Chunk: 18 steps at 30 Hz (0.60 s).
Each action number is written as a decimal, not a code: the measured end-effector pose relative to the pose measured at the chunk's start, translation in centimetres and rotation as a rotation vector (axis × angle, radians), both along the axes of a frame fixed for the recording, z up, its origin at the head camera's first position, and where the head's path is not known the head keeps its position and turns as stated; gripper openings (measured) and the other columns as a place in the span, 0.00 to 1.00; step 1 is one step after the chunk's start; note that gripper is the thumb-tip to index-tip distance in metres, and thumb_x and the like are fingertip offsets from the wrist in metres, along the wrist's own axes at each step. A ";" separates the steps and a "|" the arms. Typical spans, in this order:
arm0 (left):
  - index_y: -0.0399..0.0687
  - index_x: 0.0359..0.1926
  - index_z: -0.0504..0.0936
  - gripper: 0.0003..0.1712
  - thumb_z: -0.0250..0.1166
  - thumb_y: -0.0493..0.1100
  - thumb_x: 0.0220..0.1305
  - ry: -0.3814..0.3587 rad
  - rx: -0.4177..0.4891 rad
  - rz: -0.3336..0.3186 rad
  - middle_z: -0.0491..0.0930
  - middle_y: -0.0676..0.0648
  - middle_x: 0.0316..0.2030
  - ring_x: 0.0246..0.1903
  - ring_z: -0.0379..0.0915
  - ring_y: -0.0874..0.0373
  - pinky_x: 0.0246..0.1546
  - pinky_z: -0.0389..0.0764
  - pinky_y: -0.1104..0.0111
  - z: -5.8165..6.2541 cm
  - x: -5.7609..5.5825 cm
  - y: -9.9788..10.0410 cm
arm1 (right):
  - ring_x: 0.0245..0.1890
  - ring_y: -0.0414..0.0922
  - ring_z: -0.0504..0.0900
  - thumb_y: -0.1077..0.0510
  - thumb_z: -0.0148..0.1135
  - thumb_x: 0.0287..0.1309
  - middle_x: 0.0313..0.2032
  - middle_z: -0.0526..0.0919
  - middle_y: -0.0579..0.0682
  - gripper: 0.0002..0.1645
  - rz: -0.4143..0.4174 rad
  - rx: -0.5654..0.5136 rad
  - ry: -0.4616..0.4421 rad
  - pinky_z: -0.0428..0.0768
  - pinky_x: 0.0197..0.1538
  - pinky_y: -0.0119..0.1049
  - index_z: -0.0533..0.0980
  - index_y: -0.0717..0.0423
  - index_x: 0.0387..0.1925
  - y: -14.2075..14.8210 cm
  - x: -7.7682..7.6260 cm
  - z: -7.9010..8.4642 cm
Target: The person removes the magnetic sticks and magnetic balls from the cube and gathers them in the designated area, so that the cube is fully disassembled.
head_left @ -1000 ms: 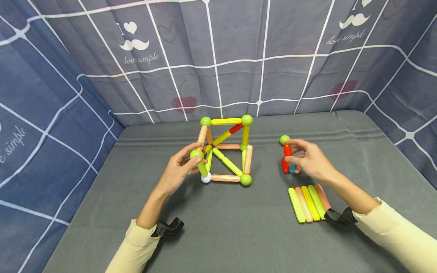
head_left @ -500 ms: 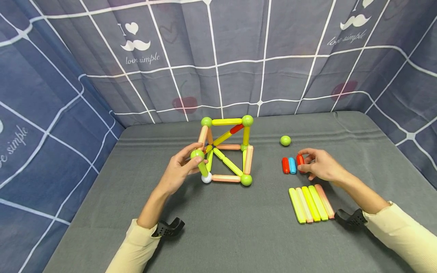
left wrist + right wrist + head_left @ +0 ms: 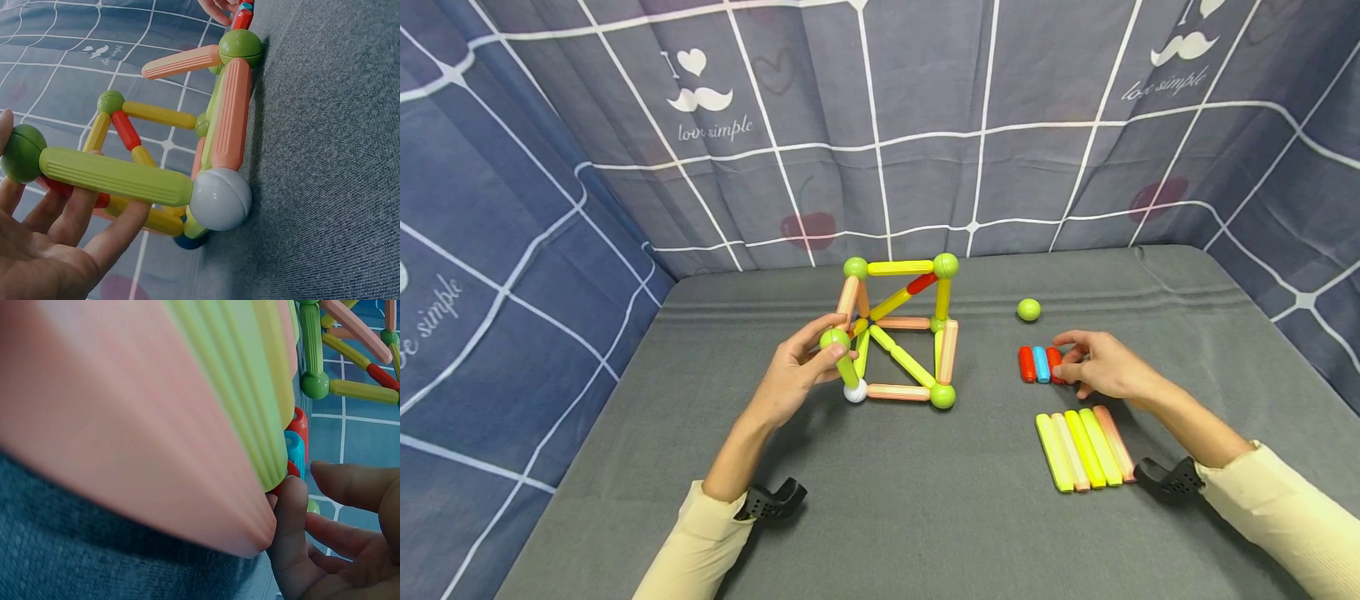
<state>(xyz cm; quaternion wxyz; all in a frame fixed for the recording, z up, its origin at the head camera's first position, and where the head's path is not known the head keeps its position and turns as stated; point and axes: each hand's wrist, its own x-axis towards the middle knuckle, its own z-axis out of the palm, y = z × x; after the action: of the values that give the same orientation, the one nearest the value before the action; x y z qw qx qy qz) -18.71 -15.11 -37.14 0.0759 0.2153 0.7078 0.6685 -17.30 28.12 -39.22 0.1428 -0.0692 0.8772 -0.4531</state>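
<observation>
A frame of magnetic sticks (image 3: 897, 392) and balls stands on the table. My left hand (image 3: 786, 371) pinches the green ball (image 3: 835, 339) at its near upper left corner. In the left wrist view, a light green stick (image 3: 115, 175) runs from that ball to a white ball (image 3: 220, 199) at table level. My right hand (image 3: 1105, 365) has thumb and finger at a short red magnetic stick (image 3: 1054, 363), which lies beside a short blue stick (image 3: 1041, 364). Left of the blue one is another short red stick (image 3: 1027, 364). A loose green ball (image 3: 1028, 310) rests behind them.
Several long yellow, green and pink sticks (image 3: 1086, 450) lie side by side in front of my right hand, below its wrist. Dark grey cloth (image 3: 880, 500) covers the table. A checked curtain (image 3: 917, 183) hangs along the back and both sides.
My right hand has carried the short red stick from above the other short pieces to the right, then down and left beside the blue one. My left hand keeps its hold on the frame.
</observation>
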 end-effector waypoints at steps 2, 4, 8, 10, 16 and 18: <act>0.38 0.69 0.66 0.27 0.59 0.37 0.72 -0.001 0.000 -0.001 0.65 0.27 0.63 0.51 0.79 0.46 0.49 0.81 0.54 0.0 0.0 0.0 | 0.32 0.49 0.78 0.64 0.60 0.64 0.40 0.77 0.60 0.31 -0.001 0.011 0.008 0.83 0.29 0.39 0.62 0.77 0.64 -0.1 0.1 0.2; 0.38 0.69 0.66 0.27 0.59 0.36 0.72 0.001 0.002 -0.003 0.65 0.27 0.64 0.51 0.79 0.47 0.49 0.81 0.54 0.0 0.0 0.0 | 0.32 0.49 0.78 0.63 0.60 0.65 0.40 0.77 0.60 0.30 -0.003 0.027 0.027 0.83 0.28 0.39 0.63 0.76 0.63 -0.2 0.3 0.4; 0.38 0.69 0.66 0.27 0.59 0.36 0.72 0.000 0.005 -0.001 0.65 0.31 0.65 0.51 0.79 0.49 0.49 0.81 0.54 -0.1 0.0 0.0 | 0.30 0.51 0.77 0.61 0.60 0.66 0.40 0.77 0.59 0.29 -0.008 0.039 0.072 0.82 0.26 0.39 0.66 0.73 0.62 -0.8 0.6 1.1; 0.38 0.69 0.66 0.27 0.59 0.36 0.72 -0.001 0.008 0.001 0.66 0.33 0.66 0.51 0.79 0.50 0.49 0.81 0.54 -0.1 0.0 0.0 | 0.28 0.51 0.77 0.62 0.61 0.65 0.40 0.77 0.59 0.28 -0.001 0.004 0.073 0.81 0.24 0.39 0.67 0.72 0.62 -1.6 0.7 1.5; 0.39 0.69 0.67 0.27 0.59 0.36 0.72 0.003 0.008 0.004 0.68 0.38 0.66 0.50 0.80 0.51 0.49 0.81 0.55 0.0 0.0 0.0 | 0.22 0.55 0.77 0.60 0.62 0.64 0.41 0.78 0.61 0.31 0.044 -0.147 0.002 0.79 0.20 0.40 0.66 0.71 0.63 -5.7 1.2 2.2; 0.39 0.69 0.67 0.27 0.59 0.36 0.72 0.005 0.006 0.005 0.68 0.38 0.66 0.50 0.80 0.51 0.49 0.81 0.55 0.0 0.0 0.0 | 0.28 0.56 0.81 0.59 0.62 0.65 0.44 0.78 0.61 0.32 0.050 -0.185 -0.020 0.79 0.20 0.40 0.64 0.71 0.65 -7.3 1.2 2.2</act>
<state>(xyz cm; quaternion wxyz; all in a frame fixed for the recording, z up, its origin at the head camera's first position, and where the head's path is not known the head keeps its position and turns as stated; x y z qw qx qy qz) -18.68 -15.07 -37.17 0.0717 0.2154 0.7064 0.6704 -16.11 20.82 -37.04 0.1560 -0.0996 0.8280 -0.5294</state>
